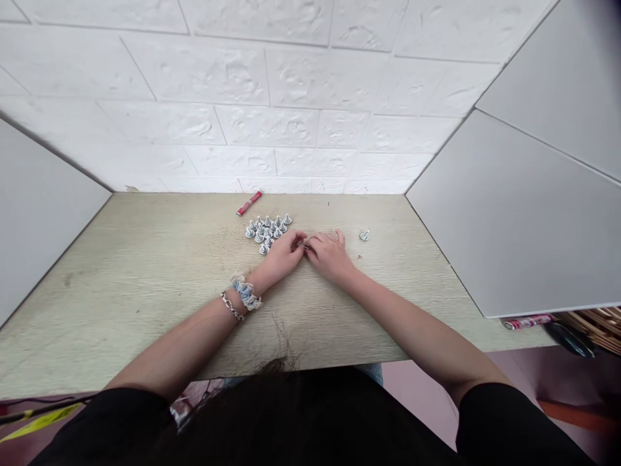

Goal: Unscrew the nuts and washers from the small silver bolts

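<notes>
My left hand (285,251) and my right hand (330,256) meet over the middle of the table, fingertips together. Both are closed in a pinch around a small metal piece (301,244), mostly hidden by the fingers. Just left of my left hand stands a close group of several silver bolts with washers (268,232), shafts pointing up. The nearest of them are right beside my left hand. One separate bolt with a washer (364,235) lies to the right of my right hand, tilted.
A red tube-like wrapper (249,203) lies behind the bolts on the wooden table (160,259). A white brick-pattern wall (291,129) closes the back, with grey panels (509,213) on both sides. Another red tube (528,321) and a wicker basket (594,329) are at the right edge.
</notes>
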The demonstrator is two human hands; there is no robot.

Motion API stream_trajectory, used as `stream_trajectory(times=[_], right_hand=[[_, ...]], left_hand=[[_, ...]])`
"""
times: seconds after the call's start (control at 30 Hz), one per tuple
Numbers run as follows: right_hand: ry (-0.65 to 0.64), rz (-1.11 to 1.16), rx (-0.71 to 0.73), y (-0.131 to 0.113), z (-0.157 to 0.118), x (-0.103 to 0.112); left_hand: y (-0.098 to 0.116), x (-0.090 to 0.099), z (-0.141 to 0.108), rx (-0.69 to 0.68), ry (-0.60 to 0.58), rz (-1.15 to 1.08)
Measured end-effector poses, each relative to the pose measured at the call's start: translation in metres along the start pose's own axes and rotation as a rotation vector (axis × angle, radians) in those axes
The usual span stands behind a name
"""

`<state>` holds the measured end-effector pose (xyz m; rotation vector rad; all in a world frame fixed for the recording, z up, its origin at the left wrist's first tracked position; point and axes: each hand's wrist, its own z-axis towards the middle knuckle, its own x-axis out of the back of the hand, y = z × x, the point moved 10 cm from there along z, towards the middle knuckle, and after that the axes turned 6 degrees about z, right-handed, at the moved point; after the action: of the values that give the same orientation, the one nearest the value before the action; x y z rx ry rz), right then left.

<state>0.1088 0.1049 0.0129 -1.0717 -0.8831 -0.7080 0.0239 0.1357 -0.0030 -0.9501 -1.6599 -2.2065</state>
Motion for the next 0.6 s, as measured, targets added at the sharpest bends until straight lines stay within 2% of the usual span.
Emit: stream_trajectory(times=[0.33, 0.6], right_hand=[[0.132, 0.087, -0.049, 0.015, 0.002, 0.014], [0.090, 0.152, -0.099, 0.025, 0.005, 0.008]], left_hand=[[0.003, 0.000, -0.002, -0.012, 0.007, 0.001], [0.010, -0.003, -0.004, -0.084, -0.018, 0.070]])
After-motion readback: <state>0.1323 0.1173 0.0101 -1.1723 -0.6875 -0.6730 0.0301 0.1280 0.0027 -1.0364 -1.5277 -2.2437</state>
